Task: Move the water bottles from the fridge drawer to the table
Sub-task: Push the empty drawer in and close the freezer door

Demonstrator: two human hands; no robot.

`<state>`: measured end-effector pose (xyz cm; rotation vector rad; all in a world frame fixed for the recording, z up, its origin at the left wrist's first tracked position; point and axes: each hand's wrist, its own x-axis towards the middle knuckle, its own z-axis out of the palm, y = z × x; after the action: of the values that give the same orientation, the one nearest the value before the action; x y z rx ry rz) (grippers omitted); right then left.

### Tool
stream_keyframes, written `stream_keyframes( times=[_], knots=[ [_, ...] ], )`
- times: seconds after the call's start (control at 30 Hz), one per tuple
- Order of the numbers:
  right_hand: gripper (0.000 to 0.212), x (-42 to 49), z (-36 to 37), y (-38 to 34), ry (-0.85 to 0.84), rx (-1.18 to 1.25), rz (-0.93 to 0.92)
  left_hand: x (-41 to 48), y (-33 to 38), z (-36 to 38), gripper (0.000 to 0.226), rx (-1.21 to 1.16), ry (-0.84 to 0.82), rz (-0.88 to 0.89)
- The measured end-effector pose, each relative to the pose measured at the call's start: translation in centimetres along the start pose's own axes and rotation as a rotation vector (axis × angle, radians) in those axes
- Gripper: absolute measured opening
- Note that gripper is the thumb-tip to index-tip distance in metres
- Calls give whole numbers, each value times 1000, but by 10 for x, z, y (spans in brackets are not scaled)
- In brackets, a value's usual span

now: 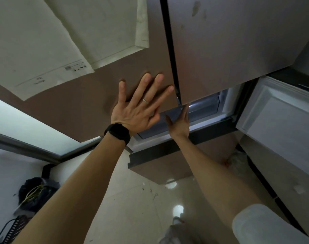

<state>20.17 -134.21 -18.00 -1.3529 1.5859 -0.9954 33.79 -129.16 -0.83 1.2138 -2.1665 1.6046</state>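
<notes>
At the translucent plastic drawer (157,126) in the lit fridge we see no water bottles; left hand (137,110) flat on the brown door (97,95), right hand (179,123) straight-fingered at the drawer's rim; we expect heavy, slick bottles, best gripped mid-body.

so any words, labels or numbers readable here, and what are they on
Nothing can be read.
white sheet on the left fridge door: a code square, small symbols and a short line of print, all too blurred.
wristwatch: face dark, no display.
</notes>
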Motion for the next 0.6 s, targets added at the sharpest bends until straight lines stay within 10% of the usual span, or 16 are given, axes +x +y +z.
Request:
stream_keyframes(
  times=[0.37,0.6],
  knots=[
    [54,-47,-146,12,-259,-251,3,1,3,-14,72,-116,-108,-56],
    [38,-106,-281,-9,-10,-361,-99,34,32,-53,80,-406,-85,-283]
  ],
)
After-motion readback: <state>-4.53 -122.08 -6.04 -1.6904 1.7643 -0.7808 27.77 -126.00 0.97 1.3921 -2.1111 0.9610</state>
